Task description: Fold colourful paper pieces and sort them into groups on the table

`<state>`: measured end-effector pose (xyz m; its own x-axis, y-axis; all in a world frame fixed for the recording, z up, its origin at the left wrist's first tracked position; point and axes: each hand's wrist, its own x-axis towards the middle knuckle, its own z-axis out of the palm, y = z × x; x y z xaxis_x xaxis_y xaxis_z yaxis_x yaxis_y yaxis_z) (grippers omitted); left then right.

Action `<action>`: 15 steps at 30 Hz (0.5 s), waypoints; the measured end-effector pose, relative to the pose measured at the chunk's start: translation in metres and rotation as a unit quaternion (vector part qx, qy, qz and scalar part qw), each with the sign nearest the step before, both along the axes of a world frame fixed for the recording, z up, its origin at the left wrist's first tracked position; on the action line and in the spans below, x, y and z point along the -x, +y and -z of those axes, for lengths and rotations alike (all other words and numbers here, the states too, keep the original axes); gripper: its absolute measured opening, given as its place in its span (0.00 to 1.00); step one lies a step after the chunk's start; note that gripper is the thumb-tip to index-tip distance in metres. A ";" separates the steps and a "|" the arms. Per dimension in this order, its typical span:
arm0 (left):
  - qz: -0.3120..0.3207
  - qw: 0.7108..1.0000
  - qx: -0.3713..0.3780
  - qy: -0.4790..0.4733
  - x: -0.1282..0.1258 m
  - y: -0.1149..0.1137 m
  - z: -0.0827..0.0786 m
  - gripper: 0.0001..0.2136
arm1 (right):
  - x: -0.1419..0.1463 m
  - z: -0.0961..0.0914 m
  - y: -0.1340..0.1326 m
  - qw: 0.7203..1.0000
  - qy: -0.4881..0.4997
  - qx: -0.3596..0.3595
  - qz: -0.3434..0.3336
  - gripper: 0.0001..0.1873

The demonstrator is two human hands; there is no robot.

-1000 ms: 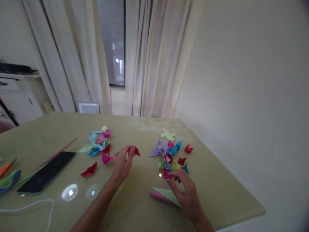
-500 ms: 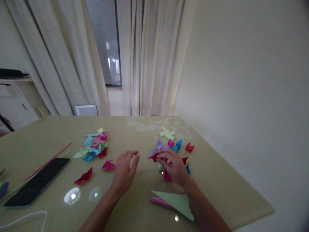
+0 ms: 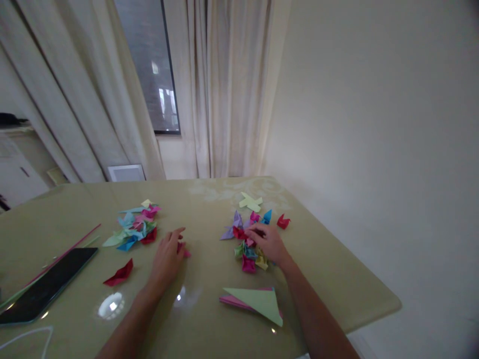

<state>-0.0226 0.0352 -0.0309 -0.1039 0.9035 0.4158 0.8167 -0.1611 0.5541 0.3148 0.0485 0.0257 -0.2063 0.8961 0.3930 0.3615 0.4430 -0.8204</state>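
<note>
Red folded paper [image 3: 239,233] sits at the right hand's [image 3: 270,242] fingertips, on the far side of the colourful paper pile [image 3: 250,252]; those fingers are drawn narrow, whether pinching I cannot tell. Left of the pile, the loosely curved left hand [image 3: 167,260] is nearer the pink paper [image 3: 186,252], which lies pile-side of it, partly hidden, its long axis and any grip unclear.

Left hand [image 3: 166,257] now overlaps pink origami [image 3: 186,253]
</note>
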 end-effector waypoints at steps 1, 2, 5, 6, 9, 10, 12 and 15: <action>0.025 0.998 0.003 -0.059 -0.006 0.000 -0.004 0.20 | 0.008 0.001 -0.005 0.999 -0.024 0.001 -0.039 0.16; 0.047 0.992 0.011 -0.117 -0.012 -0.001 -0.008 0.21 | 0.015 0.003 -0.008 0.996 -0.045 0.000 -0.071 0.15; 0.086 0.960 0.052 -0.262 -0.020 -0.006 -0.026 0.22 | 0.027 0.008 -0.014 0.989 -0.083 -0.016 -0.120 0.13; 0.090 0.948 0.063 -0.300 -0.020 -0.008 -0.031 0.22 | 0.029 0.010 -0.015 0.988 -0.090 -0.019 -0.122 0.12; 0.079 0.913 0.068 -0.395 -0.022 -0.013 -0.040 0.22 | 0.029 0.013 -0.015 0.989 -0.096 -0.021 -0.107 0.12; 0.076 0.901 0.063 -0.422 -0.025 -0.015 -0.041 0.23 | 0.029 0.012 -0.015 0.990 -0.094 -0.022 -0.101 0.12; 0.088 0.882 0.062 -0.459 -0.034 -0.018 -0.041 0.23 | 0.031 0.010 -0.018 0.992 -0.082 -0.024 -0.096 0.14; 0.141 0.873 0.078 -0.460 -0.054 -0.025 -0.040 0.18 | 0.036 0.004 -0.024 0.992 -0.059 -0.023 -0.111 0.17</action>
<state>0.0316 0.0098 0.0087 -0.0936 0.9852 0.1438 -0.0449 -0.1485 0.9879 0.2786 0.0245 0.0215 -0.4435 0.8048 0.3945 0.3427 0.5590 -0.7551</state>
